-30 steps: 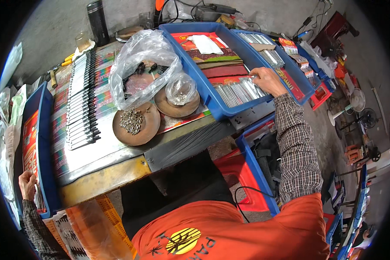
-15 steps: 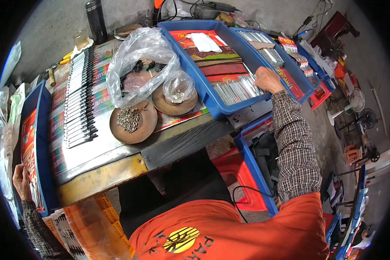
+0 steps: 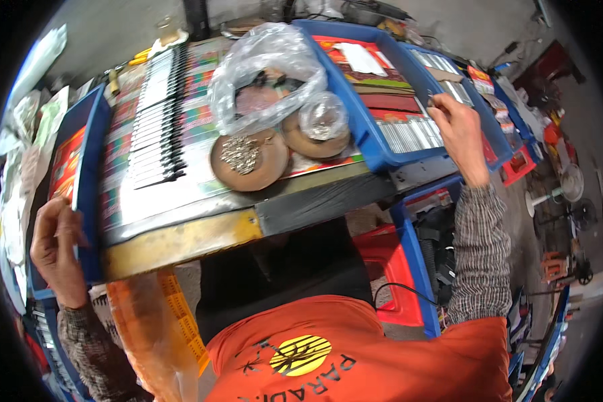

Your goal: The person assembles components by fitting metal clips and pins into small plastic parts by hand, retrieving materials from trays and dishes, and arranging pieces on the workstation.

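Observation:
My left hand (image 3: 59,244), smeared by motion, hovers by the near end of the left blue tray (image 3: 95,154), fingers bent; what they hold, if anything, does not show. My right hand (image 3: 461,132) is over the right edge of the middle blue tray (image 3: 355,120), with thumb and fingertips pinched together. Anything between them is too small to make out. Beneath and beside it, a row of slim silver metal bars (image 3: 409,136) lies in that tray. On the table, more silver pieces with black ends (image 3: 159,124) form a long column.
Small metal parts fill a round brown dish (image 3: 249,175). Behind it, a clear plastic bag (image 3: 231,84) holds dark pieces, and a smaller bag (image 3: 323,117) rests on a second dish. Another blue tray (image 3: 492,137) stands to the right. A red stool (image 3: 398,268) is below the table.
My left hand has come up and inward from the left tray's outer side. The right hand has lifted off the metal bars. The whole view has shifted, so the table sits further right and higher.

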The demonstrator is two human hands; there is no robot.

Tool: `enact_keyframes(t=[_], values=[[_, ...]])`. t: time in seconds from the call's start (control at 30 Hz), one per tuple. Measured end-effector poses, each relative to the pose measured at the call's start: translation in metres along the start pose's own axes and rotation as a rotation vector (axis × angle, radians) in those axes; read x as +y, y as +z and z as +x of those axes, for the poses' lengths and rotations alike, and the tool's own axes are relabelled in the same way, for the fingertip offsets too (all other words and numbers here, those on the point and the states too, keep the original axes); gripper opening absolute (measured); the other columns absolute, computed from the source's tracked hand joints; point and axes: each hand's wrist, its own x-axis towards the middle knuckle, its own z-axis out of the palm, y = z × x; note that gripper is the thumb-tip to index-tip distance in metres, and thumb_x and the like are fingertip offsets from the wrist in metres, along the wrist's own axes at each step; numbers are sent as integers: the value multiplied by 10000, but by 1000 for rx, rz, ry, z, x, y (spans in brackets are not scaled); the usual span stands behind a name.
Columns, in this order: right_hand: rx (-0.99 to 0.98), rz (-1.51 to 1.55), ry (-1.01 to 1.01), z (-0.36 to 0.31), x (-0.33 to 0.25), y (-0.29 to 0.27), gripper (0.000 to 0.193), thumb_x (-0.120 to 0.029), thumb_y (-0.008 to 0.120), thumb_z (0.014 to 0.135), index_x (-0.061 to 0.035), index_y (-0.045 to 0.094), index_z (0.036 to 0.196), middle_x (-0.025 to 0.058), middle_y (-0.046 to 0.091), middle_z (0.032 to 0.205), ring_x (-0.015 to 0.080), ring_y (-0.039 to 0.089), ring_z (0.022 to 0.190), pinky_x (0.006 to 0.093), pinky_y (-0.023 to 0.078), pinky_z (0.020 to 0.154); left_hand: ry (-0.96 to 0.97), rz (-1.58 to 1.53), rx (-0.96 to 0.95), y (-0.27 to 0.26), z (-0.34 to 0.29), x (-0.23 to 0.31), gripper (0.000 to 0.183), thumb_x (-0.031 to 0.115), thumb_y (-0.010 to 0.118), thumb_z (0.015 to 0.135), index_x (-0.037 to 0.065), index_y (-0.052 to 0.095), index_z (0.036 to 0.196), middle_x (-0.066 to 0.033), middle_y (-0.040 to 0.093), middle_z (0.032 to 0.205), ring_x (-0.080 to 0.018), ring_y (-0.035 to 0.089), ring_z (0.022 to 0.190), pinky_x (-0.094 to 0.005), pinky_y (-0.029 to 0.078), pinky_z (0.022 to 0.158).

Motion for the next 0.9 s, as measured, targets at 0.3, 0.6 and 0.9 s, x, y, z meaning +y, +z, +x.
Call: enact_keyframes(t=[0.3, 0.6, 0.9], values=[[-242, 631, -17, -63, -108, -9, 119, -31, 698, 801, 8, 591, 832, 45, 584, 739, 99, 535, 632, 255, 438, 585, -281, -591, -438, 100, -63, 76, 108, -14, 592, 900, -40, 622, 1000, -62, 645, 786, -76, 590, 658, -209, 468, 512], [-688, 1205, 80, -102, -160, 36, 146, -27, 703, 844, 5, 582, 919, -3, 582, 702, 38, 573, 585, 201, 450, 499, -532, -901, -523, 140, -94, 79, 103, 19, 639, 898, -22, 637, 993, -41, 655, 770, -53, 585, 624, -193, 485, 515], [-748, 1416, 54, -127, -187, 57, 420, -16, 688, 859, 9, 533, 1248, 20, 612, 755, 54, 594, 633, 216, 506, 561, -539, -936, -524, 148, -106, 75, 74, 12, 654, 884, -28, 653, 947, -40, 657, 771, -47, 571, 591, -191, 487, 500]])
